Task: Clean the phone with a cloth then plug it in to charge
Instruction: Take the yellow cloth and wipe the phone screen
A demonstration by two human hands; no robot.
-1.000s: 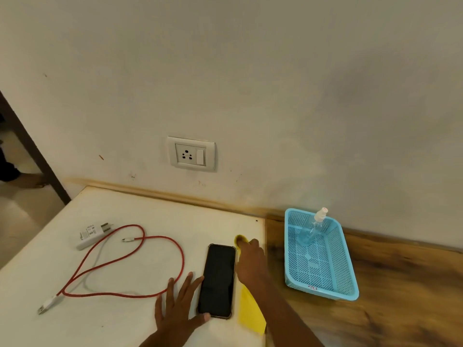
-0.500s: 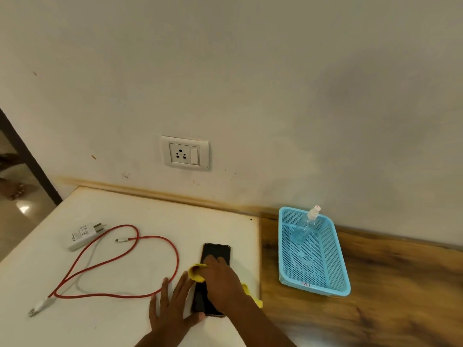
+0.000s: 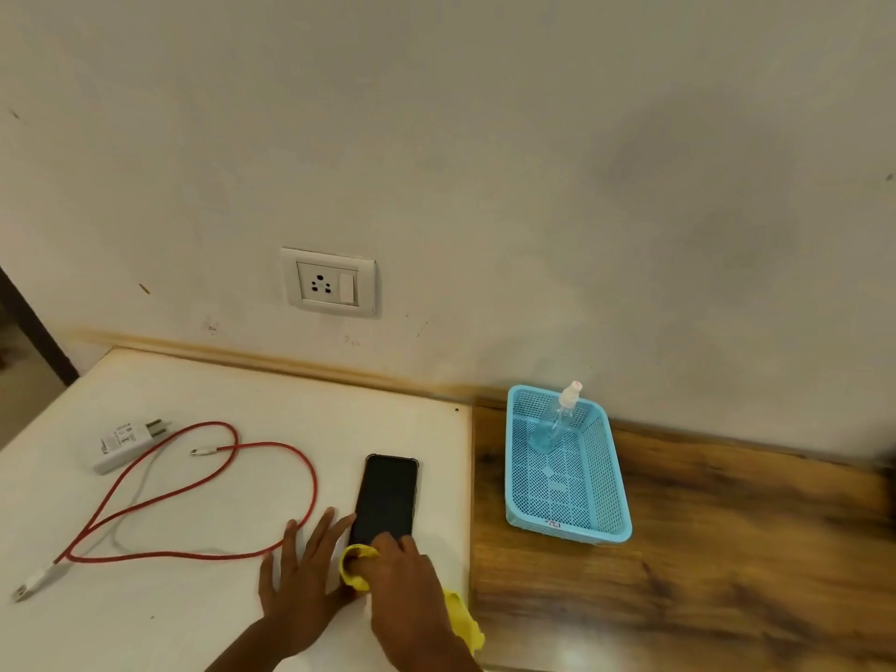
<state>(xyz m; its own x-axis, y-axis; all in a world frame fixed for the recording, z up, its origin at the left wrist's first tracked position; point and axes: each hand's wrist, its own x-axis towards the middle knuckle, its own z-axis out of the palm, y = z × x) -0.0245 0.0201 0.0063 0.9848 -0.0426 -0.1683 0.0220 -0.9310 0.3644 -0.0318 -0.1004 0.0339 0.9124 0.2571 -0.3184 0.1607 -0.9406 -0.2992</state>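
A black phone [image 3: 390,497] lies screen up on the white table [image 3: 232,395]. My right hand [image 3: 405,582] presses a yellow cloth [image 3: 356,567] onto the phone's near end; part of the cloth trails out behind the wrist. My left hand [image 3: 303,569] lies flat on the table, fingers spread, against the phone's left edge. A red cable [image 3: 203,497] loops to the left, with a white charger plug [image 3: 123,446] beyond it. A white wall socket [image 3: 329,282] sits above the table.
A light blue plastic basket [image 3: 608,482] stands on the brown wooden surface [image 3: 727,550] to the right, holding a clear spray bottle [image 3: 557,419]. The white table's right edge meets the wood just beside the phone.
My right hand has dragged the yellow cloth from the phone's far end down its screen to the near end. My left hand stays beside the phone.
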